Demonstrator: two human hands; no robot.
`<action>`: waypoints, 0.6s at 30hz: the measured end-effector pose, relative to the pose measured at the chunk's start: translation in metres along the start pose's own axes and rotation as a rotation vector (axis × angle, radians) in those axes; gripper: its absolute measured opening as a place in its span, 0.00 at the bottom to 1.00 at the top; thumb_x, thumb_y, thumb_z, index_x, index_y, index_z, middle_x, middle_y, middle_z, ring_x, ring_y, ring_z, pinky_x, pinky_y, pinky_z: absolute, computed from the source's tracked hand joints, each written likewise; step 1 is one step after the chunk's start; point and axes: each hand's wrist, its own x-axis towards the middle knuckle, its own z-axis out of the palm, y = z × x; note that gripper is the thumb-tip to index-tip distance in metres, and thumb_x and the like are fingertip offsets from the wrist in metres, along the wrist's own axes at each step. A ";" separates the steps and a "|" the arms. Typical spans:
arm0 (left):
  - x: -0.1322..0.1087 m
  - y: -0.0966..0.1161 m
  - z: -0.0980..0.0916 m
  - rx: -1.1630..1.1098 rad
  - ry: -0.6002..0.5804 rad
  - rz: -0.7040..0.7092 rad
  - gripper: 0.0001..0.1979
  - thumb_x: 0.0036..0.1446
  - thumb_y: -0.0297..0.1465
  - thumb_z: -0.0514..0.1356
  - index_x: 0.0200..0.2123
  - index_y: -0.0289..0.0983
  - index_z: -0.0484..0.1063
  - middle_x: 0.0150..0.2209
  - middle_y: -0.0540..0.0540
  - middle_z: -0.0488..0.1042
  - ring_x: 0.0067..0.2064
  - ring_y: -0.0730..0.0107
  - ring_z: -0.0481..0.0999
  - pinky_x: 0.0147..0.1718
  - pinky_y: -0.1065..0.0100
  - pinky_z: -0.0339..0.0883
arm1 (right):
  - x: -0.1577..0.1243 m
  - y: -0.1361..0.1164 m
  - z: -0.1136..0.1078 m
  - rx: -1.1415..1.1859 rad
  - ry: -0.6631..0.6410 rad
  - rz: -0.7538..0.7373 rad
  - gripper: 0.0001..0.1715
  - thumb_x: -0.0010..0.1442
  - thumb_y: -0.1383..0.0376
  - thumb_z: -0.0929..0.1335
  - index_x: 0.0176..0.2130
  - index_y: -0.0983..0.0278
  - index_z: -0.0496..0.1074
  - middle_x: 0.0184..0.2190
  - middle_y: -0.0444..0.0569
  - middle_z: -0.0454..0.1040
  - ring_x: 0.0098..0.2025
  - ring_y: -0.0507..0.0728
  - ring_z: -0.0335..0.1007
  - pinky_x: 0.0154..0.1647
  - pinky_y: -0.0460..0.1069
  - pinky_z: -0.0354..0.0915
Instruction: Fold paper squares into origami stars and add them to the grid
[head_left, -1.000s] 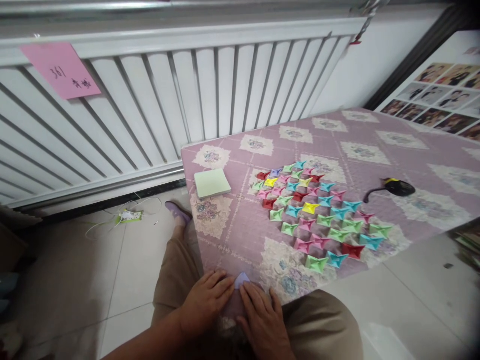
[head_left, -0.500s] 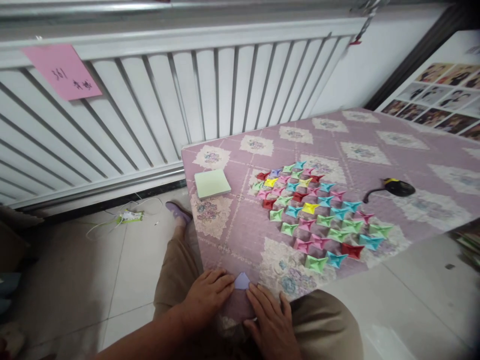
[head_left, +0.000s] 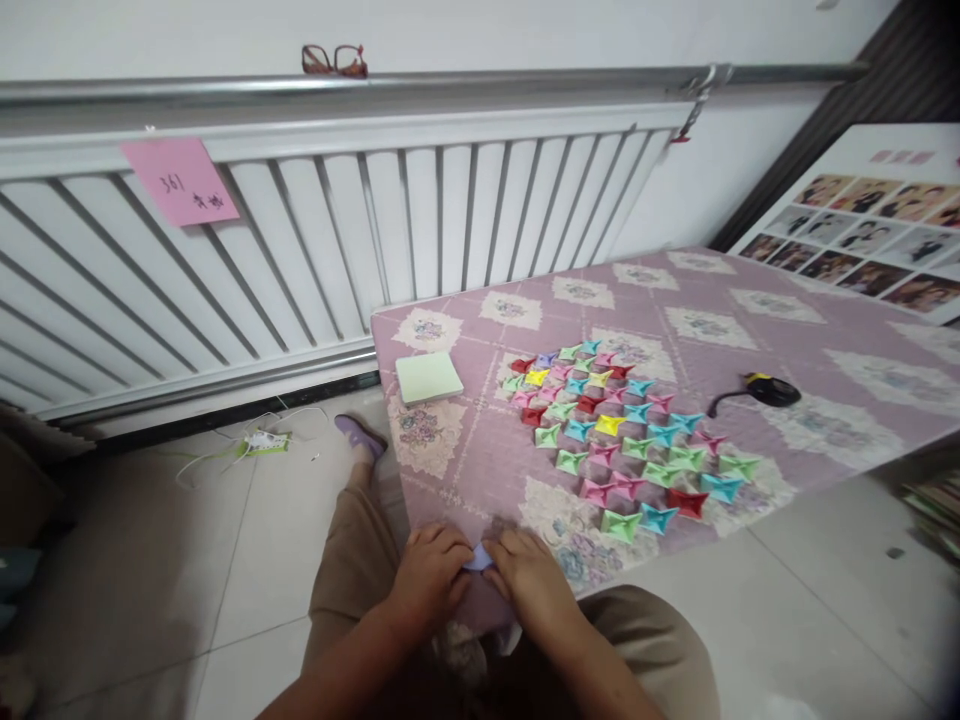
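A small lilac folded paper (head_left: 478,558) lies at the near edge of the table with the pink patterned cloth (head_left: 750,330). My left hand (head_left: 429,582) and my right hand (head_left: 526,578) both pinch it, fingers curled, one from each side. Farther up the cloth lie several rows of small folded paper shapes (head_left: 626,440) in red, green, blue, pink and yellow. A pad of pale green paper squares (head_left: 429,377) sits near the table's left edge.
A black tool with a yellow mark (head_left: 761,390) lies to the right of the shapes. A white radiator (head_left: 375,230) with a pink note (head_left: 180,180) stands behind the table; red glasses (head_left: 334,60) rest above it. A sheet of photographs (head_left: 862,235) leans at the right. Cable lies on the floor tiles (head_left: 247,443).
The camera has tilted up, so more wall and the glasses show. My hands have closed in on the lilac paper and now pinch it, instead of pressing flat beside it.
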 end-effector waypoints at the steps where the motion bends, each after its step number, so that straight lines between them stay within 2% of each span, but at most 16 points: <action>1: 0.001 -0.001 0.001 0.011 -0.003 0.000 0.08 0.55 0.27 0.59 0.40 0.41 0.73 0.42 0.48 0.74 0.46 0.61 0.67 0.48 0.58 0.57 | -0.001 0.001 0.001 -0.016 0.029 -0.029 0.12 0.57 0.67 0.69 0.43 0.60 0.73 0.32 0.45 0.74 0.37 0.57 0.69 0.41 0.51 0.59; 5: 0.007 -0.002 0.005 0.004 0.010 -0.013 0.09 0.56 0.25 0.57 0.39 0.40 0.73 0.40 0.47 0.74 0.44 0.62 0.68 0.46 0.60 0.59 | -0.004 0.001 0.002 -0.044 0.086 -0.083 0.11 0.60 0.67 0.67 0.43 0.61 0.73 0.31 0.45 0.72 0.36 0.56 0.68 0.40 0.51 0.60; 9: 0.017 -0.001 -0.003 -0.180 0.057 -0.050 0.09 0.55 0.22 0.54 0.34 0.38 0.74 0.37 0.47 0.73 0.41 0.65 0.69 0.44 0.63 0.61 | -0.003 -0.007 -0.006 -0.017 0.106 -0.036 0.10 0.61 0.67 0.64 0.42 0.61 0.73 0.31 0.47 0.72 0.36 0.57 0.68 0.39 0.51 0.62; 12: 0.020 0.001 -0.012 -0.434 0.096 -0.087 0.08 0.53 0.23 0.54 0.32 0.37 0.73 0.37 0.47 0.73 0.41 0.66 0.70 0.45 0.64 0.61 | -0.001 -0.017 -0.017 0.104 0.103 0.062 0.13 0.63 0.67 0.60 0.33 0.62 0.72 0.29 0.48 0.71 0.33 0.57 0.68 0.35 0.50 0.62; 16: 0.014 0.007 -0.022 -0.944 0.091 -0.335 0.06 0.52 0.29 0.57 0.33 0.36 0.71 0.32 0.49 0.72 0.35 0.68 0.69 0.38 0.68 0.62 | 0.005 -0.035 -0.031 0.480 0.103 0.225 0.18 0.64 0.63 0.58 0.28 0.62 0.69 0.25 0.47 0.70 0.29 0.55 0.67 0.31 0.48 0.62; 18: 0.008 0.014 -0.025 -1.147 0.072 -0.422 0.08 0.50 0.33 0.60 0.33 0.35 0.71 0.29 0.50 0.71 0.33 0.70 0.68 0.36 0.69 0.61 | 0.008 -0.045 -0.036 0.688 0.108 0.312 0.19 0.64 0.59 0.58 0.27 0.63 0.70 0.24 0.45 0.69 0.28 0.54 0.66 0.30 0.47 0.62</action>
